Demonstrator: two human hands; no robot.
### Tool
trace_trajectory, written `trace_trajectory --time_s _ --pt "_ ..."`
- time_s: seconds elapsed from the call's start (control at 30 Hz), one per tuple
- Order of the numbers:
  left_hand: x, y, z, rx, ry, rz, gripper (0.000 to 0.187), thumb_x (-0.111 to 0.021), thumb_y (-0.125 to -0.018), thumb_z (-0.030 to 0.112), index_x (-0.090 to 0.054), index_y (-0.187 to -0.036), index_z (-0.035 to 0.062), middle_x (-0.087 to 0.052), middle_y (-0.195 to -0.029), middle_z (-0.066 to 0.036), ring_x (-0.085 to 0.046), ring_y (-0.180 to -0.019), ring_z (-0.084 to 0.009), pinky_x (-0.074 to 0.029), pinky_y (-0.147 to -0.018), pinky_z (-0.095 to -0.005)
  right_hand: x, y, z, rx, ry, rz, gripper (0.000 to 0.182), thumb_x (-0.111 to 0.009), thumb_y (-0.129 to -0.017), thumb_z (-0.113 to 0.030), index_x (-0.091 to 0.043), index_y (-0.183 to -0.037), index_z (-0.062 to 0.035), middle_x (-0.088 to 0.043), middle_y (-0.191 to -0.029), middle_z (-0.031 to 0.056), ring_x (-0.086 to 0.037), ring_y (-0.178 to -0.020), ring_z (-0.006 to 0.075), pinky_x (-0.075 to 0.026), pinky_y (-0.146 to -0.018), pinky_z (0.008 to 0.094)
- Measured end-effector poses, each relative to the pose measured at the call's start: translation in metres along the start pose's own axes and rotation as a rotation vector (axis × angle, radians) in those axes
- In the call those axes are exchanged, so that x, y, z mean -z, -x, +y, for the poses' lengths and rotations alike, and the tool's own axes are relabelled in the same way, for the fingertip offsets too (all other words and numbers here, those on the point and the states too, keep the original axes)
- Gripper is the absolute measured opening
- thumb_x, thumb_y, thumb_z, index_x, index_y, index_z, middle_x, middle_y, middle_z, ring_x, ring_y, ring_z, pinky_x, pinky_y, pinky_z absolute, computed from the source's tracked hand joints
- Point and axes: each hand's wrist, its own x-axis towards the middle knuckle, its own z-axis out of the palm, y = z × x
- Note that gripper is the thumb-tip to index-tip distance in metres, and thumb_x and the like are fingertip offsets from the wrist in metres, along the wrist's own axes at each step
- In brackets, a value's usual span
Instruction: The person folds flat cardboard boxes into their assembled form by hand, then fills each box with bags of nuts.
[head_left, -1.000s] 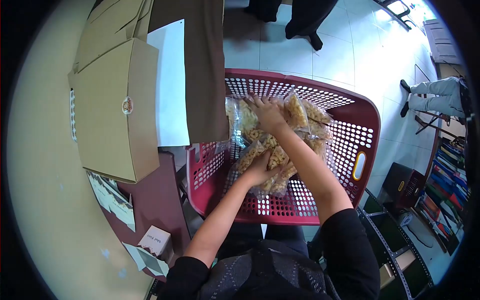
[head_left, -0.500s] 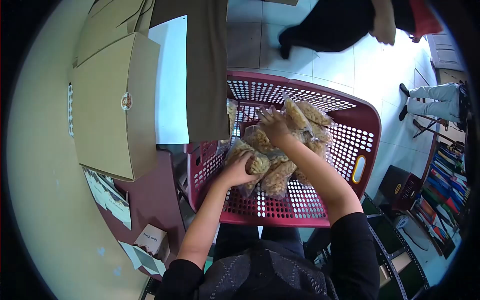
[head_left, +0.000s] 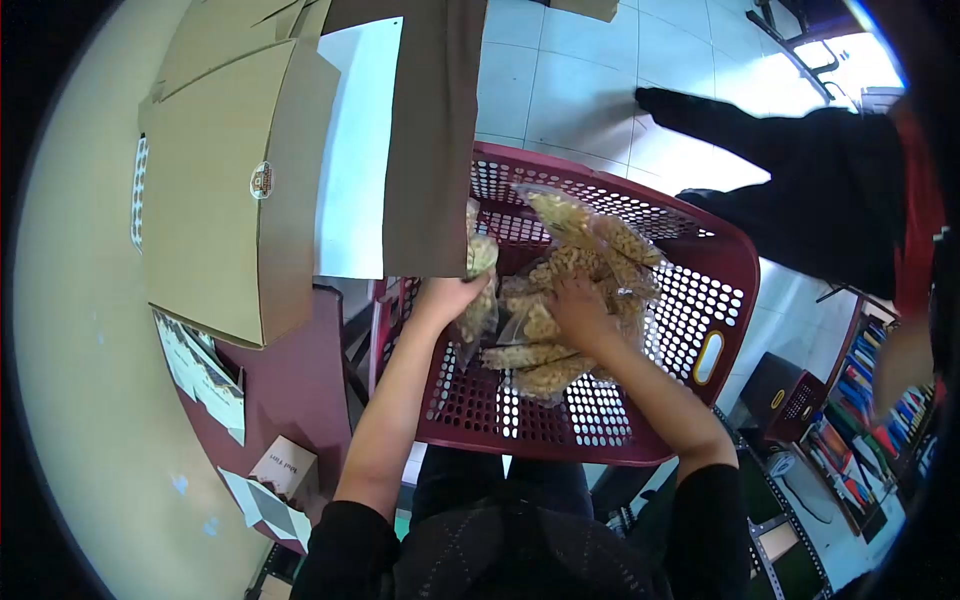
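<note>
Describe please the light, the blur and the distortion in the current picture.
Head view: wide-lens distortion bows the basket rim, with black corners; glare at upper right, paling nearby floor tiles; blur on the other person's arm at the right edge; small glints on the plastic bags.

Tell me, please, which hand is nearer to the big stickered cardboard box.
Left: the left hand holds a bag toward the box; the right hand rests on bags farther away.

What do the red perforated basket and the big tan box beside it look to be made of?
Red perforated basket: probably moulded plastic, semi-glossy; smooth rounded rim, regular punched holes.
Big tan box: likely cardboard, matte; creased edges, folded flaps.
</note>
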Motion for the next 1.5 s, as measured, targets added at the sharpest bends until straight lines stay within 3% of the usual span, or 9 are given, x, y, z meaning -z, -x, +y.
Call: trace_trajectory --time_s 0.17,0.27,0.43,0.57,0.63,0.77,0.97,1.23,1.5 --pt "-0.041 -0.058 -0.008 0.060 -0.438 0.139 0.090 -0.064 -0.075 0.058 -0.034 -0.135 -0.0016 -0.049 -0.126 -0.028 -0.052 -0.114 -0.0367 -0.042 -0.094 -0.0427 0.023 0.038 -0.028 -0.029 0.025 0.023 0.038 -0.055 -0.079 -0.016 -0.055 -0.115 -0.0052 -0.059 -0.099 0.0079 -0.050 -0.107 0.0249 -0.023 -0.109 0.0453" --pt "-0.048 -0.078 0.006 0.077 -0.094 0.080 0.098 -0.060 -0.075 0.063 -0.023 -0.140 -0.0004 -0.045 -0.130 -0.030 -0.051 -0.115 -0.0383 -0.043 -0.094 -0.0431 0.044 0.045 -0.039 -0.094 -0.160 -0.068 0.038 -0.054 -0.079 -0.017 -0.054 -0.115 -0.0049 -0.058 -0.100 0.0092 -0.050 -0.109 0.0252 -0.023 -0.109 0.0430" --pt "-0.060 -0.055 0.039 -0.178 -0.143 0.630 0.055 -0.073 -0.073 0.019 -0.041 -0.114 0.0031 -0.048 -0.105 -0.017 -0.050 -0.104 -0.0379 -0.044 -0.084 -0.0462 0.056 0.062 -0.059 -0.099 -0.094 -0.012 0.036 -0.052 -0.079 -0.017 -0.052 -0.113 -0.0037 -0.056 -0.109 0.0119 -0.047 -0.115 0.0268 -0.025 -0.107 0.0419" --pt "-0.105 -0.030 -0.003 -0.379 -0.282 0.213 0.049 -0.070 -0.075 0.016 -0.041 -0.113 0.0035 -0.042 -0.119 -0.019 -0.046 -0.109 -0.0389 -0.043 -0.089 -0.0443 0.059 0.068 -0.060 -0.186 -0.165 -0.015 0.034 -0.053 -0.079 -0.016 -0.052 -0.111 -0.0042 -0.056 -0.110 0.0130 -0.047 -0.115 0.0278 -0.025 -0.107 0.0410" --pt "-0.125 -0.024 -0.020 -0.187 -0.384 -0.210 0.065 -0.075 -0.071 0.018 -0.037 -0.123 0.0056 -0.039 -0.126 -0.017 -0.043 -0.112 -0.0403 -0.042 -0.092 -0.0429 0.064 0.071 -0.057 -0.207 -0.226 -0.046 0.032 -0.053 -0.078 -0.015 -0.053 -0.108 -0.0045 -0.056 -0.110 0.0135 -0.047 -0.116 0.0280 -0.026 -0.107 0.0402" --pt "-0.144 -0.002 -0.044 -0.134 -0.473 -0.254 0.101 -0.083 -0.056 0.025 -0.028 -0.138 0.0064 -0.036 -0.132 -0.016 -0.036 -0.119 -0.0381 -0.036 -0.098 -0.0489 0.056 0.077 -0.060 -0.240 -0.217 0.022 0.033 -0.053 -0.078 -0.015 -0.053 -0.109 -0.0035 -0.056 -0.111 0.0148 -0.046 -0.116 0.0287 -0.026 -0.107 0.0401" --pt "-0.159 -0.007 -0.050 -0.305 -0.428 -0.101 0.089 -0.077 -0.064 0.015 -0.028 -0.138 0.0092 -0.044 -0.123 -0.017 -0.040 -0.114 -0.0385 -0.034 -0.098 -0.0498 0.057 0.079 -0.068 -0.259 -0.186 0.030 0.035 -0.051 -0.078 -0.018 -0.052 -0.110 -0.0034 -0.055 -0.111 0.0148 -0.046 -0.117 0.0285 -0.025 -0.108 0.0395" --pt "-0.102 -0.013 -0.011 -0.157 0.084 0.189 0.088 -0.074 -0.066 -0.001 -0.025 -0.139 0.0054 -0.046 -0.118 -0.019 -0.046 -0.106 -0.0368 -0.038 -0.093 -0.0436 0.054 0.082 -0.069 -0.301 -0.233 -0.016 0.034 -0.053 -0.077 -0.017 -0.051 -0.108 -0.0036 -0.054 -0.112 0.0152 -0.045 -0.118 0.0285 -0.025 -0.108 0.0398" --pt "-0.088 0.022 -0.010 -0.068 -0.230 0.457 0.102 -0.080 -0.065 0.016 -0.016 -0.142 -0.0013 -0.038 -0.128 -0.020 -0.039 -0.116 -0.0381 -0.032 -0.100 -0.0469 0.052 0.083 -0.062 -0.338 -0.291 -0.015 0.033 -0.054 -0.077 -0.013 -0.050 -0.108 -0.0032 -0.055 -0.111 0.0148 -0.046 -0.116 0.0285 -0.026 -0.107 0.0401"
